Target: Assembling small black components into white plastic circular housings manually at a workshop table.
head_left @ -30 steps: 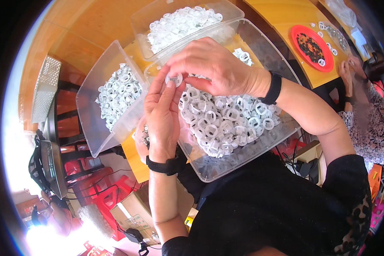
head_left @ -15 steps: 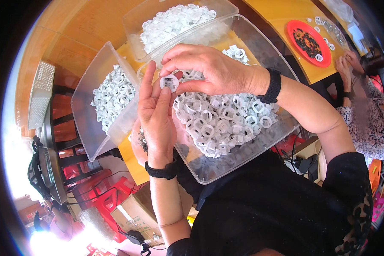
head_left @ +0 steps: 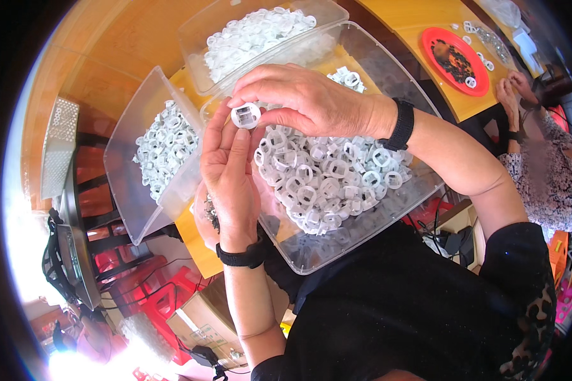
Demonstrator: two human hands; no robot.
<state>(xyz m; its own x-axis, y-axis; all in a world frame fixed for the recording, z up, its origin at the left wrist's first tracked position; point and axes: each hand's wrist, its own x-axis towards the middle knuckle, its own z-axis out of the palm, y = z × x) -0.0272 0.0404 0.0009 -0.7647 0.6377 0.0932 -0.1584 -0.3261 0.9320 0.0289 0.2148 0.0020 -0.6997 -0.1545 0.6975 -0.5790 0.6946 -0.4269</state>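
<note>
A small round white plastic part point(head_left: 240, 120) with a square dark-edged opening is held up between my hands. My left hand point(head_left: 225, 159) grips it from below, the thumb at its lower edge and the fingers behind it. From the right, my right hand point(head_left: 311, 101) has its fingertips at the upper rim and its thumb beside it, closed on the same part. Both hands are above a large clear plastic bin point(head_left: 356, 254) with a heap of similar white ring-shaped parts point(head_left: 330, 184). My fingers hide what is behind the part.
Left of the bin stands a clear box point(head_left: 122, 168) of white parts; another clear box point(head_left: 190, 38) of white pieces is behind. A pinkish bag point(head_left: 203, 219) with small metal pieces lies near my left wrist. A red plate point(head_left: 481, 82) of dark bits is by another person's hands point(head_left: 511, 95).
The white part has risen slightly and its face is turned a little. My left thumb has slipped from its front down to its lower edge. My right fingers have shifted around its rim.
</note>
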